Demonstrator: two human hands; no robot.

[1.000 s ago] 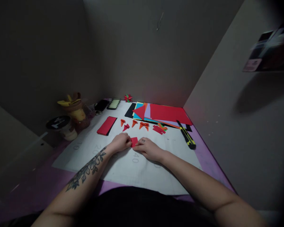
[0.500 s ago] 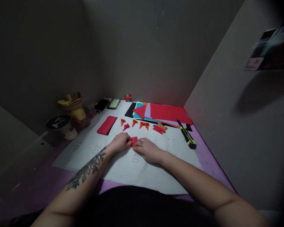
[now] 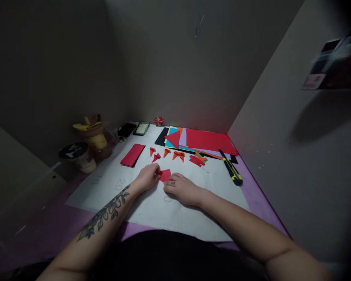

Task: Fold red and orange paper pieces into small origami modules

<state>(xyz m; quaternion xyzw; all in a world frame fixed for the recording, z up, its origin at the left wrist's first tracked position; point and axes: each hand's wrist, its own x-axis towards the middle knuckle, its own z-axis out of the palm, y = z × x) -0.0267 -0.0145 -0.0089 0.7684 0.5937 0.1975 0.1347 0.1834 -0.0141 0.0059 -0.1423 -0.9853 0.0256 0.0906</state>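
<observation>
A small piece of red paper (image 3: 165, 175) lies on the white sheet (image 3: 187, 216) between my hands. My left hand (image 3: 148, 176) pinches its left edge, fingers closed. At its lower right, my right hand (image 3: 179, 188) has its fingers together on the paper, partly covering it. Just beyond the hands are several folded orange paper pieces (image 3: 179, 156) and a small folded red piece (image 3: 156, 157). A stack of red paper strips (image 3: 132, 155) lies to the left. Red, orange and green strips (image 3: 197, 160) overlap to the right.
A yellow and black utility knife (image 3: 233, 171) lies at the right. Coloured sheets (image 3: 210, 141) are piled at the back, near a red and green paper star (image 3: 159, 121). A black-lidded tub (image 3: 76, 154) and a brown pot (image 3: 95, 138) stand at the left, beside a phone (image 3: 141, 128).
My left hand has shifted slightly left and my right hand slightly down. More of the red paper between them now shows.
</observation>
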